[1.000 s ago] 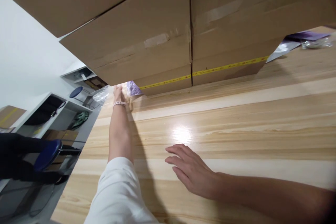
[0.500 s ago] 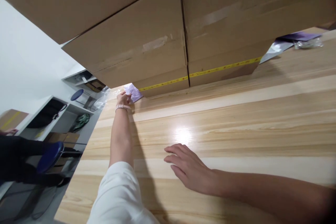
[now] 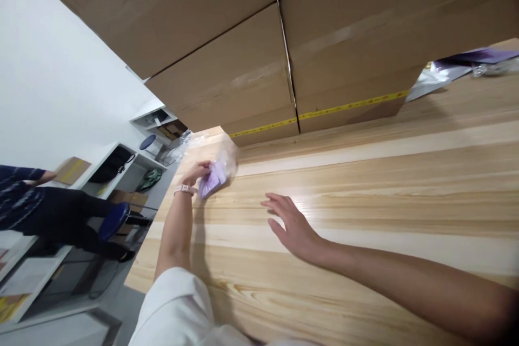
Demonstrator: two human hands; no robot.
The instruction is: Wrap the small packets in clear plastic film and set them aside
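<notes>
My left hand [image 3: 197,174], a pale band at its wrist, is closed on a purple packet [image 3: 213,178] near the left side of the wooden table [image 3: 344,184]. Clear plastic, blurred by motion, trails from the packet's far end. The packet's exact kind is hard to make out. Further right, my right hand [image 3: 294,227] is held over the tabletop with its fingers apart and nothing in them.
Stacked cardboard boxes [image 3: 243,86] with yellow tape stand along the table's back. Purple and silvery packets [image 3: 466,65] lie at the far right. Crumpled clear plastic [image 3: 180,146] hangs at the left edge. Beyond are shelves [image 3: 138,159], a blue stool [image 3: 114,220] and a person [image 3: 60,211].
My left hand has drawn the purple packet away from the boxes, towards me. My right hand has shifted slightly forward. The view has turned a little left.
</notes>
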